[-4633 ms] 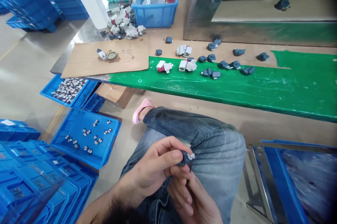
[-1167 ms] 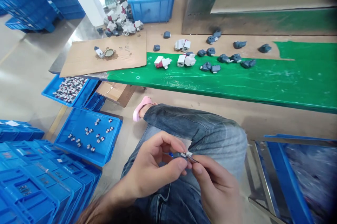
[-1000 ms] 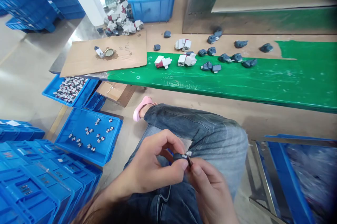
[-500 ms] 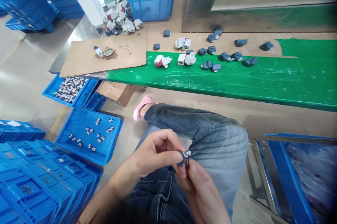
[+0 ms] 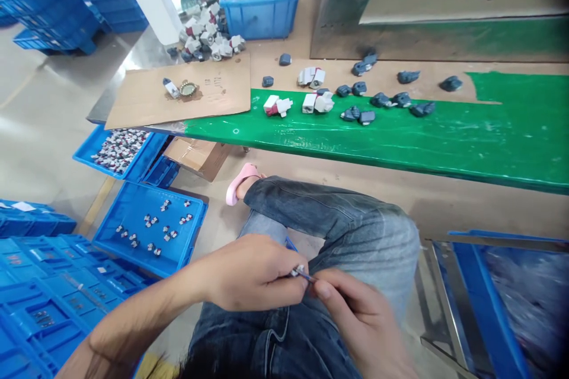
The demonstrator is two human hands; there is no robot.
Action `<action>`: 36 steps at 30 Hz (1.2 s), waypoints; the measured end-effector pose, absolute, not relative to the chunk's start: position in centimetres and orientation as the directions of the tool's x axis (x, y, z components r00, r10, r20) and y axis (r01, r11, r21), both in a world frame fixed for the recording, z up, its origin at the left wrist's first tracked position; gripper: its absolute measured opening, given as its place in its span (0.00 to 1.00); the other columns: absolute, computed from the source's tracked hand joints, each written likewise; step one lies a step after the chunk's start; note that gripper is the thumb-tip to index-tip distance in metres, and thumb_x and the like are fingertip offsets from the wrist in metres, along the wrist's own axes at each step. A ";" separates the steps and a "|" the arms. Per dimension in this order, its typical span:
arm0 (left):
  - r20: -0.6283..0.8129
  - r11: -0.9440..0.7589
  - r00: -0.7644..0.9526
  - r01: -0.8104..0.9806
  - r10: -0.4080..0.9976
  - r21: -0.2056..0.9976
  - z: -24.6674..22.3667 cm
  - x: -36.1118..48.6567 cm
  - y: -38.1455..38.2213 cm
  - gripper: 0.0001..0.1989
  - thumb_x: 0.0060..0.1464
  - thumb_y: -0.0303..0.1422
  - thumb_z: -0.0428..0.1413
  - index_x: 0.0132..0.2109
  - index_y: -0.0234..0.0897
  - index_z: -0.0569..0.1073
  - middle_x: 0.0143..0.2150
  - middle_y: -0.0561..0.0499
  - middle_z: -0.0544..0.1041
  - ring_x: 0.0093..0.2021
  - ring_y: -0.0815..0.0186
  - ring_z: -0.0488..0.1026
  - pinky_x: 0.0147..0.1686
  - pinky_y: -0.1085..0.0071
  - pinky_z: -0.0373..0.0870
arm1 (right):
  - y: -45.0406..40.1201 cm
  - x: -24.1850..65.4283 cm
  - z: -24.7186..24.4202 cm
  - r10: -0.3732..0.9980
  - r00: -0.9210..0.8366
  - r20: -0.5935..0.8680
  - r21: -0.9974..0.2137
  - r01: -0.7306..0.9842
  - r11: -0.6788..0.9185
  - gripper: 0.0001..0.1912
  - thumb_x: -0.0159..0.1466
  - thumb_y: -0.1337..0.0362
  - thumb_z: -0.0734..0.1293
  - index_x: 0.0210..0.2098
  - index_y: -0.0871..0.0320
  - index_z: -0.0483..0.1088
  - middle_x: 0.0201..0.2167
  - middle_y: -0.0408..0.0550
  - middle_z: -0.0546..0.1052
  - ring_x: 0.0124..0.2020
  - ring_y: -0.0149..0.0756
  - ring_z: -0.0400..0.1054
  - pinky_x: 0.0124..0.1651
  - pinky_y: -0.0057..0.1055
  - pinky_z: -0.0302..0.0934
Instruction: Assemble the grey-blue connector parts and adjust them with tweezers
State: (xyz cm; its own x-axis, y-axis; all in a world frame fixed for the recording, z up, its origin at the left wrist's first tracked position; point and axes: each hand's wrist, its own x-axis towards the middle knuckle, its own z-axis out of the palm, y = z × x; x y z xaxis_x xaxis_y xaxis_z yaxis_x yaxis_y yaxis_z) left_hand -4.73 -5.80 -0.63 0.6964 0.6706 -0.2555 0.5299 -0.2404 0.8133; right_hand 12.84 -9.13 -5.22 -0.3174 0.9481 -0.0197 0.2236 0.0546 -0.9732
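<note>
Over my lap, my left hand [image 5: 260, 275] is closed round a small part [image 5: 297, 271]; only a whitish bit of it shows past the thumb. My right hand [image 5: 355, 308] pinches a thin dark rod-like tool [image 5: 307, 277], whose tip meets the part. Most of the tool is hidden in the fingers. On the bench beyond lie several dark blue moulded pieces [image 5: 367, 117] and a few white and red assemblies [image 5: 278, 106]. A small round metal dish [image 5: 187, 89] sits on cardboard, beside a white and blue piece [image 5: 170, 88].
A green-topped bench [image 5: 498, 142] runs across in front. A blue bin [image 5: 262, 17] stands beside a heap of white parts [image 5: 208, 35]. At the left are a shallow blue tray [image 5: 173, 251] with small assemblies, a fuller tray [image 5: 84, 156] and stacked blue crates [image 5: 57, 296].
My left hand has turned over, back upward, and now covers most of the part, which was more exposed. My right hand has shifted right, and the tool now lies more sideways.
</note>
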 end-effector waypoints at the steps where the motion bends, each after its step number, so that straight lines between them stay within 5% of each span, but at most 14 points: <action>1: -0.261 -0.277 0.726 0.530 0.636 0.801 -0.4 -4.8 -5.7 0.09 0.54 0.29 0.45 0.26 0.36 0.64 0.20 0.56 0.64 0.22 0.71 0.60 0.23 0.74 0.53 | -9.5 12.7 -5.5 0.931 -0.346 -0.113 -0.987 0.149 -0.064 0.16 0.59 0.57 0.62 0.20 0.59 0.68 0.16 0.41 0.66 0.18 0.26 0.58 0.20 0.21 0.51; 5: -0.301 -0.160 0.825 0.419 0.478 0.894 -0.7 -5.2 -5.3 0.11 0.56 0.31 0.45 0.25 0.36 0.63 0.18 0.57 0.63 0.19 0.73 0.60 0.20 0.76 0.54 | -11.4 11.9 -6.1 0.770 -0.425 -0.476 -0.803 -0.146 -0.578 0.22 0.57 0.48 0.62 0.19 0.61 0.64 0.14 0.38 0.54 0.17 0.24 0.44 0.20 0.22 0.43; 9: -0.249 0.153 0.879 0.203 0.407 0.967 -2.4 -5.2 -5.1 0.17 0.59 0.35 0.42 0.22 0.36 0.60 0.16 0.56 0.63 0.19 0.73 0.61 0.21 0.77 0.58 | -12.7 11.0 -5.8 0.632 -0.511 -0.582 -0.534 -0.346 -0.771 0.23 0.56 0.47 0.63 0.19 0.60 0.58 0.13 0.34 0.46 0.16 0.22 0.37 0.19 0.23 0.36; 13: -0.215 0.273 0.891 0.108 0.401 0.956 -3.4 -5.3 -5.4 0.20 0.59 0.38 0.41 0.20 0.37 0.58 0.16 0.55 0.62 0.19 0.72 0.60 0.23 0.75 0.59 | -13.0 10.7 -5.5 0.573 -0.552 -0.606 -0.417 -0.394 -0.819 0.22 0.56 0.47 0.64 0.20 0.60 0.58 0.12 0.33 0.46 0.15 0.21 0.36 0.19 0.23 0.36; 20: -0.297 0.136 0.847 0.265 0.442 0.955 -3.1 -6.0 -5.6 0.19 0.59 0.38 0.43 0.21 0.36 0.58 0.16 0.56 0.61 0.18 0.74 0.58 0.21 0.76 0.56 | -13.2 10.5 -5.6 0.533 -0.596 -0.601 -0.319 -0.433 -0.843 0.22 0.56 0.48 0.64 0.20 0.59 0.57 0.11 0.32 0.46 0.13 0.20 0.36 0.17 0.21 0.35; 27: -0.291 0.605 0.780 -0.137 0.554 0.784 -7.0 -5.1 -8.1 0.21 0.54 0.45 0.48 0.21 0.35 0.56 0.16 0.59 0.55 0.15 0.76 0.55 0.17 0.76 0.52 | -14.1 9.1 -7.6 0.489 -0.679 -0.547 -0.115 -0.518 -0.848 0.24 0.54 0.46 0.64 0.19 0.58 0.54 0.07 0.29 0.45 0.09 0.18 0.34 0.13 0.20 0.34; 36: -0.209 0.622 0.809 -0.228 0.549 0.749 -7.3 -5.0 -8.8 0.20 0.54 0.43 0.50 0.21 0.34 0.58 0.15 0.60 0.55 0.13 0.78 0.56 0.16 0.77 0.52 | -15.2 8.7 -8.2 0.479 -0.740 -0.473 -0.026 -0.531 -0.847 0.26 0.53 0.46 0.66 0.17 0.57 0.51 0.04 0.29 0.44 0.06 0.18 0.34 0.10 0.19 0.33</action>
State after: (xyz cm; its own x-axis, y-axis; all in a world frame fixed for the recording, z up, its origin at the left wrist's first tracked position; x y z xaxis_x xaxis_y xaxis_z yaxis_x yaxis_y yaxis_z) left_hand -4.98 -8.80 -7.31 0.8094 0.5488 -0.2091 -0.2279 0.6217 0.7494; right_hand 8.73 -15.19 -8.22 -0.7397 0.4785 -0.4731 -0.5313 -0.8468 -0.0258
